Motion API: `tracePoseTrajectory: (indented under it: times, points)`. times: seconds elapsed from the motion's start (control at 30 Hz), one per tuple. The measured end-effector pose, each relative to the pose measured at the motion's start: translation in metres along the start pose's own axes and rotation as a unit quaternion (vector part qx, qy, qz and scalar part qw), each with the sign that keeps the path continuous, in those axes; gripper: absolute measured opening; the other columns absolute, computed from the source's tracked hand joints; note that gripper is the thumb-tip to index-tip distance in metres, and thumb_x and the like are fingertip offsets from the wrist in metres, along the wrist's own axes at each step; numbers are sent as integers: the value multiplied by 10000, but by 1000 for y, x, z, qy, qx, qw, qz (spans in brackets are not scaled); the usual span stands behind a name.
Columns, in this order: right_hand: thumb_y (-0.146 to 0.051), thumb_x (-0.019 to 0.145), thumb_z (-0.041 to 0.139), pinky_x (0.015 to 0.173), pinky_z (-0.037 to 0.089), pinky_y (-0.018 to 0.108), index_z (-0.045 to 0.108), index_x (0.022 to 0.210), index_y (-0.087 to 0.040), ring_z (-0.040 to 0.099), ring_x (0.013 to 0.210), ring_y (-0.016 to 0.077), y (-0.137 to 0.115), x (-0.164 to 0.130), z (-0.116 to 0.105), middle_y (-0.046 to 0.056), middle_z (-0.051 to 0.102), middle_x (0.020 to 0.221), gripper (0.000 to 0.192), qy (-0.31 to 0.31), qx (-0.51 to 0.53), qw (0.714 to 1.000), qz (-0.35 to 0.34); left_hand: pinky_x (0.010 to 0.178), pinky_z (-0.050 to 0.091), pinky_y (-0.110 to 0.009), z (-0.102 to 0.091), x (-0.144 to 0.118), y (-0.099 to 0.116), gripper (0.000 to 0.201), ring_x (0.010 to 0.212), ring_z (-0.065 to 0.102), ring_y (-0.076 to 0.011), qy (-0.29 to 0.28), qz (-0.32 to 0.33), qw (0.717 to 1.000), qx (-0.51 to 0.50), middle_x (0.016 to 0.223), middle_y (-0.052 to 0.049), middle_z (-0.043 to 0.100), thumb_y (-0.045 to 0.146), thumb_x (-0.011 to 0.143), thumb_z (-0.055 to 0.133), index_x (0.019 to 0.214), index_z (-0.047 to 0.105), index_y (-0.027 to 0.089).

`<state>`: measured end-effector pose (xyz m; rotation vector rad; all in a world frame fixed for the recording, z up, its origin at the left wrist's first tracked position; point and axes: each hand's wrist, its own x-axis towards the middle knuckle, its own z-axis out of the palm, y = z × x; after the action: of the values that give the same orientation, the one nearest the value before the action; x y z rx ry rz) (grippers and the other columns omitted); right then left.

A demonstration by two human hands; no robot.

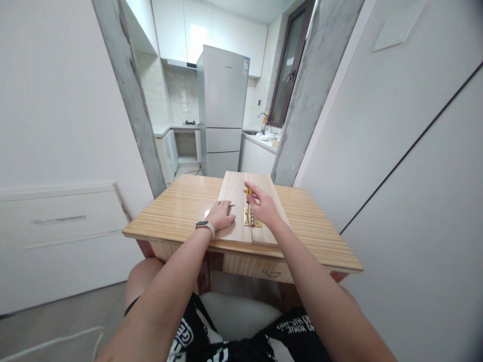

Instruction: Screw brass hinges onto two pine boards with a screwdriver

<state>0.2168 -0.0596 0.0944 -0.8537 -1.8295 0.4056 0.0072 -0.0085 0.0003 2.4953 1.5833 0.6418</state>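
My right hand is closed around the yellow-and-black handle of a screwdriver. The screwdriver stands nearly upright, its shaft pointing down at a brass hinge. That hinge lies across the seam between two pale wooden boards, set side by side on the table. My left hand rests on the left board, thumb apart from the fingers, left of the hinge. A thin dark metal piece shows by its fingertips; I cannot tell exactly what it is. The screwdriver tip is too small to make out.
The wood-grain table has a drawer with a metal handle below its front edge. White panels flank it on both sides. Beyond stand a grey fridge and a counter with a sink tap.
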Motion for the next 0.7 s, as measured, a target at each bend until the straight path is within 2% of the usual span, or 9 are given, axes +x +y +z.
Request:
tracePoseTrajectory:
  times: [0.1, 0.17, 0.3, 0.47, 0.53, 0.6, 0.7]
  points:
    - [-231, 984, 546, 934, 619, 404, 610, 1463, -305, 737, 1118, 229, 1, 0, 1, 80, 709, 1345, 489, -12, 49, 998, 31, 1209, 354, -434, 0, 0, 1, 664, 1398, 488, -336, 1, -1, 1000, -1, 1516, -154, 580, 395, 887, 561, 1493, 511, 129]
    - [-239, 976, 568, 931, 616, 402, 648, 1420, -293, 745, 1060, 221, 0, 0, 2, 75, 743, 1261, 455, -5, 42, 999, 29, 1206, 357, -442, 0, 0, 1, 666, 1400, 487, -339, 0, -3, 1000, -1, 1512, -158, 582, 393, 884, 562, 1492, 510, 127]
    - [-253, 955, 630, 950, 586, 407, 708, 1342, -282, 712, 963, 211, -4, 0, 0, 63, 755, 1165, 396, 29, -41, 999, -3, 1198, 368, -444, 0, 0, 0, 666, 1394, 490, -341, 1, -1, 1000, 0, 1506, -157, 585, 399, 884, 559, 1490, 510, 125]
    - [-299, 937, 692, 904, 574, 414, 715, 1331, -271, 658, 855, 210, -6, 0, -2, 75, 731, 1098, 396, 46, -117, 992, -13, 1198, 366, -446, 0, 0, 0, 666, 1397, 486, -341, 0, -1, 1000, 2, 1513, -153, 579, 404, 887, 559, 1493, 506, 134]
    - [-302, 953, 668, 923, 579, 420, 701, 1353, -274, 676, 902, 218, -6, 1, -1, 80, 732, 1135, 402, 37, -109, 993, -17, 1197, 366, -448, 0, 0, 0, 664, 1400, 482, -341, 0, -1, 1000, 1, 1514, -149, 579, 405, 887, 558, 1493, 505, 141]
    - [-291, 973, 622, 968, 584, 427, 678, 1387, -279, 698, 1032, 233, -6, 1, 1, 86, 729, 1229, 418, 22, -82, 996, -23, 1199, 365, -444, 0, 0, 0, 662, 1400, 482, -340, 3, -1, 1000, 0, 1512, -146, 582, 403, 885, 559, 1491, 508, 142]
    - [-262, 987, 567, 1002, 594, 419, 648, 1428, -283, 704, 1168, 234, -6, 2, 2, 85, 703, 1360, 449, 4, -15, 1000, -1, 1203, 361, -438, -1, 0, 1, 663, 1401, 483, -339, 3, -3, 1000, -1, 1513, -144, 582, 400, 881, 562, 1489, 512, 139]
